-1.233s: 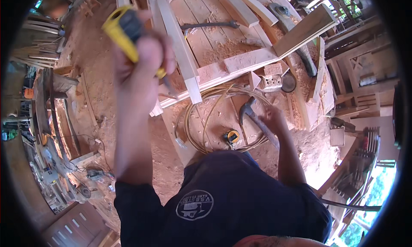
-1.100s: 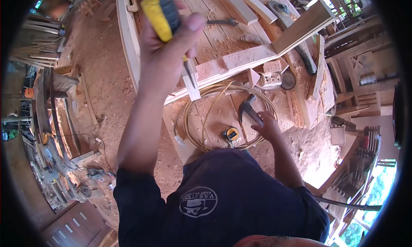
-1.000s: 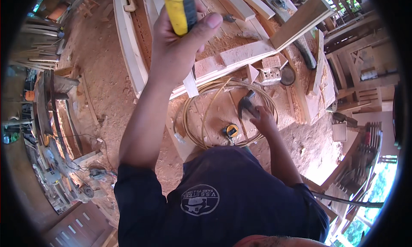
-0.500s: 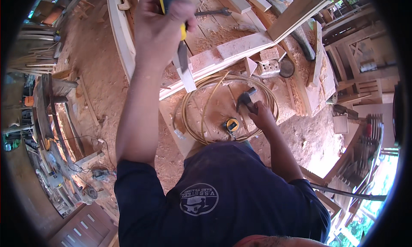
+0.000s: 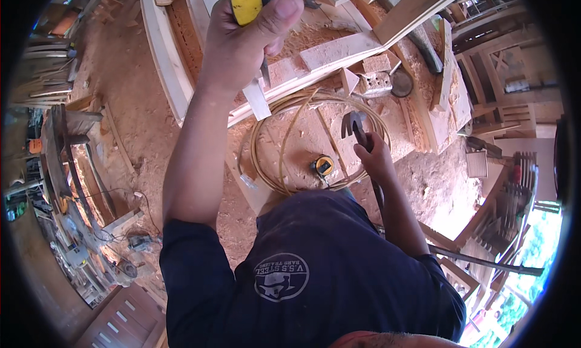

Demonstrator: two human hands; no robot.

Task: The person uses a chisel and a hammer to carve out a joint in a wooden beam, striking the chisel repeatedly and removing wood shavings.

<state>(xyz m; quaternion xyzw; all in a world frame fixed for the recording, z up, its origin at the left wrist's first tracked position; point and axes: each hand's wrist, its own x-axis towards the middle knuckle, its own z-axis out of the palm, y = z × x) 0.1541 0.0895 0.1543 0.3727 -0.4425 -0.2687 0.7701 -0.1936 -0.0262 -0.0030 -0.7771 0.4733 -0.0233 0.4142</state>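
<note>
Hands, two, both occupied. Left hand (image 5: 242, 51): closed around one chisel (image 5: 245, 3), yellow-and-black handle, blade pointing down toward the wearer; the blade's end overlaps the edge of one pale wooden strip (image 5: 257, 101) in view, contact cannot be told. Right hand (image 5: 374, 154): closed around one claw hammer (image 5: 357, 129), gripped close below the head, claw to the left, handle running back beside the forearm.

On the planked worktop (image 5: 308, 139): one coil of tan tubing (image 5: 255, 145), several turns, exact number not countable; one tape measure (image 5: 322, 165), yellow and black, inside the coil near its lower edge. Just beyond the coil: one triangular wooden offcut (image 5: 349, 80), one perforated block (image 5: 375, 85), one round dark disc (image 5: 401, 83) beside it. Past the perforated block: one upright wooden board (image 5: 417, 12), leaning at an angle.
</note>
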